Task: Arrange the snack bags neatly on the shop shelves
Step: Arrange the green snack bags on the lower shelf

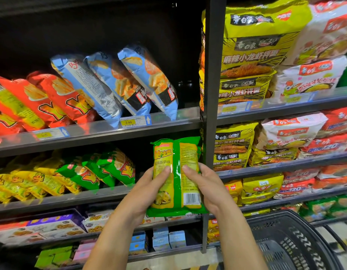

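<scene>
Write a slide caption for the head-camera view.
The left hand and right hand hold a green snack bag upright before a gap beside shelved green bags.

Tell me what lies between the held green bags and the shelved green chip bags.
Nothing: the head view shows only dark, bare shelf between the held green bags and the green chip bags.
</scene>
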`<state>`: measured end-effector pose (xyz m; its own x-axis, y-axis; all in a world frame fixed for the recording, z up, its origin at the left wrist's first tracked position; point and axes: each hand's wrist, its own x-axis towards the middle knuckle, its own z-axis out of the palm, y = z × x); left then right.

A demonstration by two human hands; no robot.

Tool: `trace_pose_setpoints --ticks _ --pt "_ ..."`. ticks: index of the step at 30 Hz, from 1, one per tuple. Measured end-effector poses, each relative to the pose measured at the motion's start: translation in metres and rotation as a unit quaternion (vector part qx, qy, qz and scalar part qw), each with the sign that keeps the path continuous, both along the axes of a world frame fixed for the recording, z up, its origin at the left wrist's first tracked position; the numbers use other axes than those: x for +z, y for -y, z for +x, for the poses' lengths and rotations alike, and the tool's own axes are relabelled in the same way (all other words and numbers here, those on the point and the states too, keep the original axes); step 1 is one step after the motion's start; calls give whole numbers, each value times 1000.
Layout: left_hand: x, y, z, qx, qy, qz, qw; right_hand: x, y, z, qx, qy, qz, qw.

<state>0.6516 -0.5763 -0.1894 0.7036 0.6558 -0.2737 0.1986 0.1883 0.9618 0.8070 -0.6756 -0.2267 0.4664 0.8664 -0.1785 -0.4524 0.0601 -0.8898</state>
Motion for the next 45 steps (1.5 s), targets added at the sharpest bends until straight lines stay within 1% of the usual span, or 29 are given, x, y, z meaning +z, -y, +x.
trace_pose_setpoints --ticks 2,3,6,8,10,12,16,18,23,26,31,35,40,45 --pt "-1 4 1 9 -17 5 1000 6 -2 -5 -4 18 -24 1000" --pt "-3 4 1 15 -21 -7 1000 8 -2 -6 -2 26 -35 999" --pt "-5 1 -3 13 -4 -94 995 15 0 -6 13 56 -68 996" --pt "-8 -2 -8 22 19 -155 987 19 1 -5 21 56 -72 996" --pt "-11 -4 -12 32 35 -184 982 22 3 -5 25 58 -65 996" --pt "-13 -5 -13 27 44 -176 983 23 4 -7 34 73 -56 995" --pt "-13 -2 -13 29 52 -91 994 16 1 -11 46 81 -43 995" --pt "-14 -2 -15 37 59 -64 996 12 -2 -13 46 93 -41 994" --pt "-19 -10 -25 47 58 -41 996 4 -6 -14 64 77 -21 995" --pt "-27 -20 -32 52 44 -31 997 -4 -11 -15 65 88 -25 994" --pt "-36 -34 -37 112 25 -41 993 -16 -28 -19 65 118 -54 989" --pt "-54 -48 -38 180 -2 -39 983 -29 -46 -21 41 154 -101 982" --pt "-85 -75 -34 254 -36 -38 966 -42 -62 -16 -32 193 -114 974" --pt "-102 -91 -14 315 -20 -3 949 -54 -82 -9 -99 220 -137 961"
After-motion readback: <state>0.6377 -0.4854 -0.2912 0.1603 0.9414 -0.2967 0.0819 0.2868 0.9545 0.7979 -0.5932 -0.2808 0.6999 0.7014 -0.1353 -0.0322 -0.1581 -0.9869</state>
